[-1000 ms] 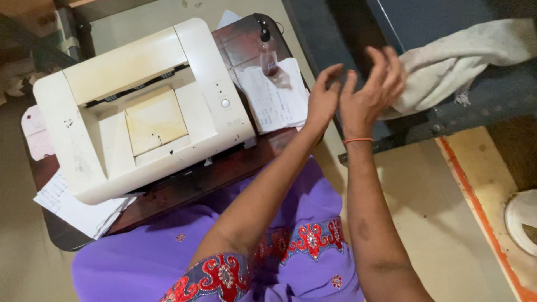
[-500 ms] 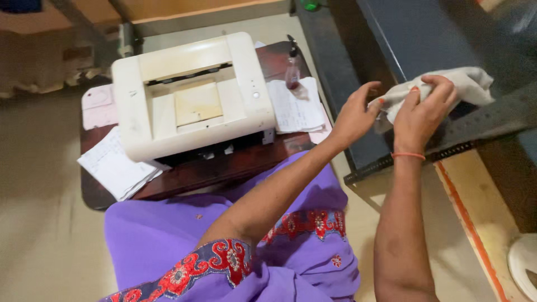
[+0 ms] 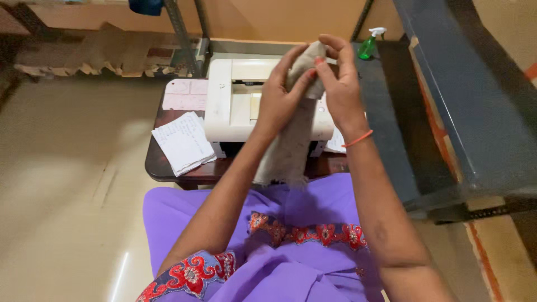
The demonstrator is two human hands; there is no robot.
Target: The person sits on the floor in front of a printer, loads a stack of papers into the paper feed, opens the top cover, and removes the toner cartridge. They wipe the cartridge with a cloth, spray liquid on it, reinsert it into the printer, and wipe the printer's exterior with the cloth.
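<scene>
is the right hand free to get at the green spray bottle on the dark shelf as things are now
Probably not yet. The right hand is gripping the top of the grey cloth together with the left hand. The green spray bottle stands just beyond it with nothing between, so only the cloth occupies that hand.

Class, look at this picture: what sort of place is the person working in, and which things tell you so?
Probably a small office or shop corner: a white printer on a low dark wooden table, loose paper sheets beside it, and metal shelving alongside.

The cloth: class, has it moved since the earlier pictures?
Yes. The cloth has left the dark shelf on the right; both hands now hold it over the white printer.
</scene>
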